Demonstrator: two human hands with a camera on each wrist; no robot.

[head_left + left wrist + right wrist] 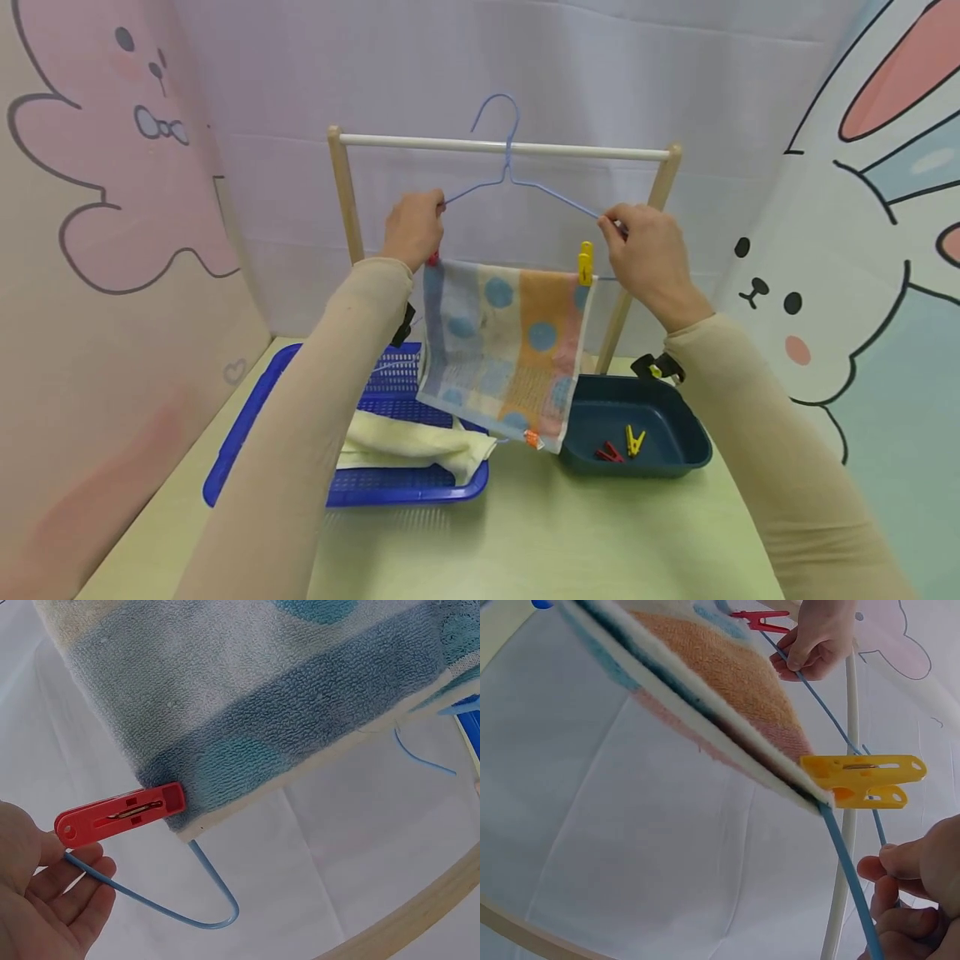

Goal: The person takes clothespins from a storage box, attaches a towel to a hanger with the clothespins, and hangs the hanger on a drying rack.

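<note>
A blue wire clothes hanger (555, 195) is held up by both hands, its hook above the white rod and its neck overlapping the rod in the head view. My left hand (414, 229) pinches the sloping wire on the left. On the other side, the right hand (651, 258) grips the opposite slope between thumb and fingers. A small towel (501, 342) with stripes and blue dots hangs folded over the lower bar. A red clothespin (124, 814) clips its left corner, close to the left fingers. The yellow clothespin (585, 264) clips the right corner.
A wooden-legged rack with a white rod (615, 152) stands behind the hanger. At left, a blue basket (405, 497) contains a pale yellow cloth (420, 442) and a hanger, partly hidden by my arm. The dark teal basin (675, 467) at right holds red and yellow clothespins (634, 441).
</note>
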